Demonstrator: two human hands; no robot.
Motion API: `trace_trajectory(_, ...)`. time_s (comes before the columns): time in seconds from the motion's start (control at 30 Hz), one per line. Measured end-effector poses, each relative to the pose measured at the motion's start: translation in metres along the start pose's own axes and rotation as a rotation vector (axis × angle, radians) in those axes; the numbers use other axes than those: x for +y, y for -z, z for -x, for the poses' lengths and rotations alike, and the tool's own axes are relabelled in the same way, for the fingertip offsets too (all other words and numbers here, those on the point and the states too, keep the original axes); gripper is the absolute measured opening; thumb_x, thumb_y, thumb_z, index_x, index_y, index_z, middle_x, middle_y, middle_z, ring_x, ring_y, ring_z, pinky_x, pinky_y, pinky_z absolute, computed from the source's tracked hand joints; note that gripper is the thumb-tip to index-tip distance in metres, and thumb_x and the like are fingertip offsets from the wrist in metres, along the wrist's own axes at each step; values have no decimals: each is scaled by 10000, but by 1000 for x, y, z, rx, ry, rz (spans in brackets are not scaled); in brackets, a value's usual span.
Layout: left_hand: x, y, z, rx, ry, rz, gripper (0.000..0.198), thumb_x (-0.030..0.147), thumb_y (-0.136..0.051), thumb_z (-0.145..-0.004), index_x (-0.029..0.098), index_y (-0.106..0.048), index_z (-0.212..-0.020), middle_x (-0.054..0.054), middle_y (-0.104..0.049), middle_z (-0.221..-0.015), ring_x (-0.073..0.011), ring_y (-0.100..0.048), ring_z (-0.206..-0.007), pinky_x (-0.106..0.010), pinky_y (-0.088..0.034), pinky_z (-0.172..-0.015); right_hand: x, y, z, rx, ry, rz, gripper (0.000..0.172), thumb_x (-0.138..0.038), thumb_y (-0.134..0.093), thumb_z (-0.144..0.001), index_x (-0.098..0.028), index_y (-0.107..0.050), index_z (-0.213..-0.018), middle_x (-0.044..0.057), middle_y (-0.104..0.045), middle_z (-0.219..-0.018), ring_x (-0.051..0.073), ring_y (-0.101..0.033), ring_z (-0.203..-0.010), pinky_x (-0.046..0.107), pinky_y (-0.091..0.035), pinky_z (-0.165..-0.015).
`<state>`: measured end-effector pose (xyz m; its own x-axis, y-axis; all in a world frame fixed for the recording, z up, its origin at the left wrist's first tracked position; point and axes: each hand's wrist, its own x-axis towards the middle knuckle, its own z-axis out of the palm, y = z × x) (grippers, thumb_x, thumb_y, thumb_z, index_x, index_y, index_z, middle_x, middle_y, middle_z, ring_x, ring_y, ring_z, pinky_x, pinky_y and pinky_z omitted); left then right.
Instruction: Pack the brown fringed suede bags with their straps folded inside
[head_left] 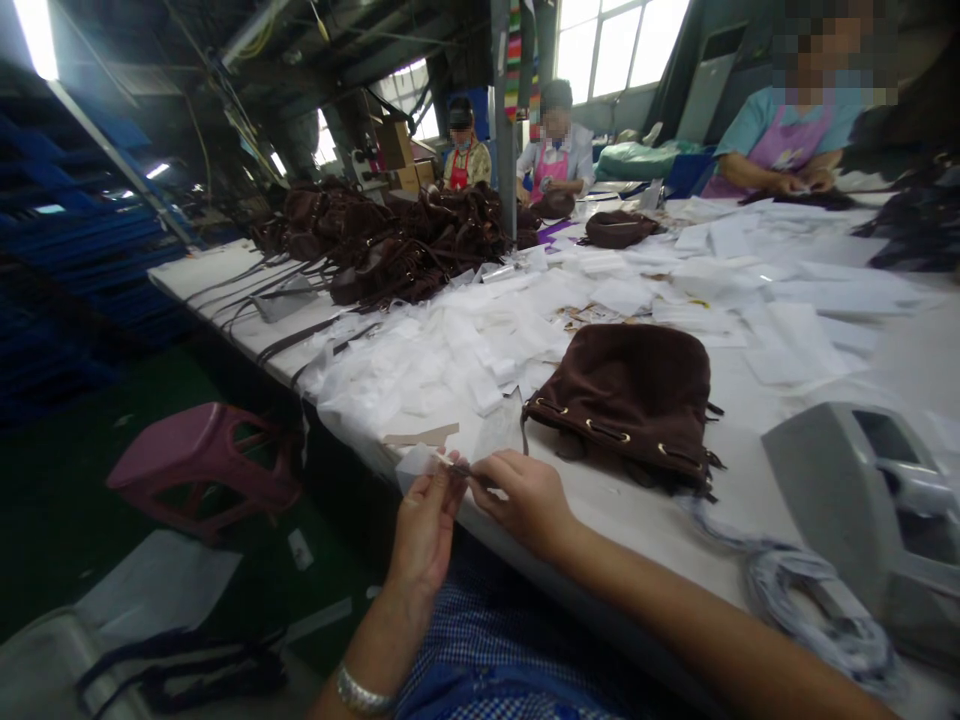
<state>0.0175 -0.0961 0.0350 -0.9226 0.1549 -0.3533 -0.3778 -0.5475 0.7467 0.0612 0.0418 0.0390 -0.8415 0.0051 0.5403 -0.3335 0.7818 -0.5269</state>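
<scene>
Both my hands meet at the near edge of a long white table [750, 480]. My left hand [424, 530] pinches one end of a small dark strip [469, 471] wrapped in thin white paper, and my right hand [525, 500] pinches the other end. Just beyond my right hand lies a brown suede drawstring bag [630, 395] with metal eyelets along its rim. A heap of white paper pieces [450, 360] covers the table behind my hands.
A pile of brown bags [397, 245] and loose straps lies farther up the table. A grey tape dispenser [862, 500] stands at right. A pink stool [202, 465] sits on the floor at left. Three people work at the far end.
</scene>
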Motion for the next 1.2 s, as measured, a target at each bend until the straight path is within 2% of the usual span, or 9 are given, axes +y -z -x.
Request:
trace_trajectory(0.07, 1, 1, 0, -9, 33, -16, 241, 187, -764, -797, 166, -724, -1034, -76, -746, -1076, -153, -706, -952, -234, -566, -842, 2, -1, 2, -15, 85, 121, 226, -270, -482, -959, -205, -655, -830, 56, -680, -757, 166, -600, -706, 268, -391, -637)
trace_trajectory(0.13, 1, 2, 0, -37, 34, -21, 234, 216, -780, -784, 151, -731, -1004, -78, -749, -1057, -153, -704, -951, -235, -564, -852, 2, -1, 2, -19, 93, 137, 224, -262, -482, -956, -204, -650, -821, 53, -679, -751, 164, -603, -706, 267, -387, -636)
trace_trajectory(0.27, 1, 4, 0, -103, -2, -15, 233, 242, -817, -741, 132, -741, -932, -71, -748, -1042, -154, -693, -975, -246, -550, -905, -1, 5, -3, 11, -113, -75, 81, -277, -596, -887, -221, -642, -851, 28, -705, -826, 157, -627, -730, 243, -418, -642)
trace_trajectory(0.4, 0, 5, -2, -144, -32, -26, 233, 277, -807, -752, 137, -739, -925, -66, -737, -1073, -151, -684, -985, -256, -543, -915, -4, 8, -6, 25, -247, -206, 51, -258, -644, -846, -224, -638, -808, 13, -708, -805, 158, -631, -711, 244, -433, -643)
trace_trajectory(0.53, -2, 5, -5, -77, -87, -67, 206, 237, -825, -724, 141, -734, -883, -34, -747, -975, -128, -692, -917, -232, -541, -874, -2, 5, -3, 32, -195, -170, 43, -252, -635, -855, -220, -634, -827, 18, -703, -827, 154, -624, -725, 237, -424, -650)
trace_trajectory(0.73, -5, 2, -6, -59, -103, -46, 317, 229, -843, -693, 142, -729, -976, -67, -740, -1049, -169, -690, -970, -279, -543, -890, 6, -1, 2, 99, -30, -9, 37, -238, -608, -871, -212, -623, -851, 14, -680, -807, 137, -597, -701, 231, -381, -624)
trace_trajectory(0.97, 2, 15, -11, -150, -266, -345, 355, 325, -817, -718, 158, -731, -1020, -74, -735, -1057, -202, -662, -1025, -324, -500, -944, 5, 2, -2, 60, -151, -192, 24, -223, -647, -840, -209, -630, -832, -5, -674, -800, 125, -598, -702, 209, -411, -632)
trace_trajectory(1.1, 4, 19, -16, -109, -331, -438, 307, 359, -807, -722, 145, -765, -938, -69, -753, -965, -195, -679, -921, -327, -517, -905, 4, 2, -3, 53, -171, -263, 15, -206, -651, -832, -209, -637, -832, -9, -664, -782, 127, -590, -702, 212, -421, -637)
trace_trajectory(1.2, 2, 14, -16, -71, -350, -394, 292, 352, -813, -714, 160, -772, -929, -51, -750, -979, -183, -671, -942, -301, -519, -898, 5, 2, -2, 62, -138, -246, 13, -203, -648, -836, -203, -635, -833, -1, -662, -793, 126, -585, -703, 213, -419, -639)
